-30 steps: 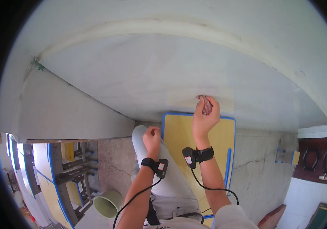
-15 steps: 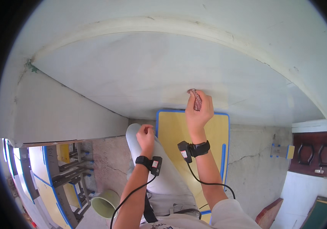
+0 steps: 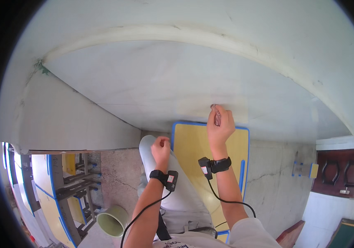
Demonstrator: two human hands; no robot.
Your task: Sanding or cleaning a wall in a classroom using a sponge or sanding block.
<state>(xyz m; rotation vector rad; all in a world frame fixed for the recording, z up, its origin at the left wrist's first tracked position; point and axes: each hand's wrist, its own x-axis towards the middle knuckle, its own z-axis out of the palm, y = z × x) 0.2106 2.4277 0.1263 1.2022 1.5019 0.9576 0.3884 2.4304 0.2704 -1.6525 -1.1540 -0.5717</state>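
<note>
My right hand (image 3: 221,129) is closed round a crumpled reddish-brown, speckled cloth (image 3: 218,118). Part of the cloth pokes out past the fingertips, right by the pale, glossy wall panel (image 3: 144,78); whether it presses on the panel I cannot tell for sure. Below that hand stands a desk (image 3: 191,153) with a yellow top and blue edging. My left hand (image 3: 160,151) is curled into a loose fist over my knee, beside the desk's left edge, and no object shows in it. Both wrists wear black straps with small cabled boxes.
A pale green bucket (image 3: 113,221) stands on the concrete floor at lower left. Several yellow-and-blue desks (image 3: 55,215) line the left side. A grey ledge wall (image 3: 73,124) juts out at left. On the right are a small stool (image 3: 305,170) and a dark red door (image 3: 344,169).
My right hand has moved a little down and to the right along the panel, with the cloth still in it. The whole view has shifted slightly; my left hand remains at my knee.
</note>
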